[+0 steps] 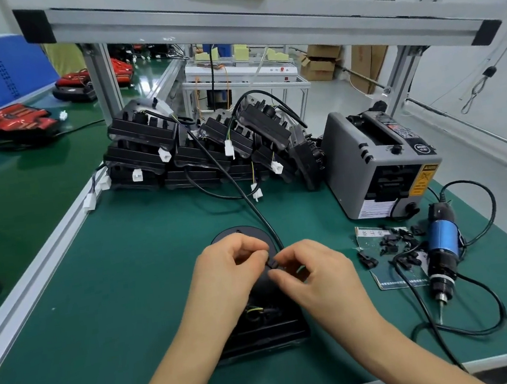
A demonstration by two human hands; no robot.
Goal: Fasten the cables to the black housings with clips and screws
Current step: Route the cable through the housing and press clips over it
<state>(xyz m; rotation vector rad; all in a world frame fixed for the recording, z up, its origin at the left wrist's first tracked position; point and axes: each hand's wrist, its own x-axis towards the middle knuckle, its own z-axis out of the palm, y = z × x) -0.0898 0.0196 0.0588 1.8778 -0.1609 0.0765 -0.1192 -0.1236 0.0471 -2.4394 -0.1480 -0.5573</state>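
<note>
A black housing (263,332) lies on the green mat in front of me, mostly covered by my hands. A black cable (239,190) runs from the pile at the back down to the housing. My left hand (226,273) and my right hand (315,273) meet above the housing, and both pinch a small black clip (272,264) around the cable. Yellow-green wires (254,310) show inside the housing below my hands. Loose black clips (391,244) lie on a card at the right.
A pile of black housings (196,147) with white connectors fills the back of the mat. A grey tape dispenser (378,161) stands at the right. A blue electric screwdriver (442,252) with its cord lies beside the clips. Red-and-black units (16,122) sit on the left conveyor.
</note>
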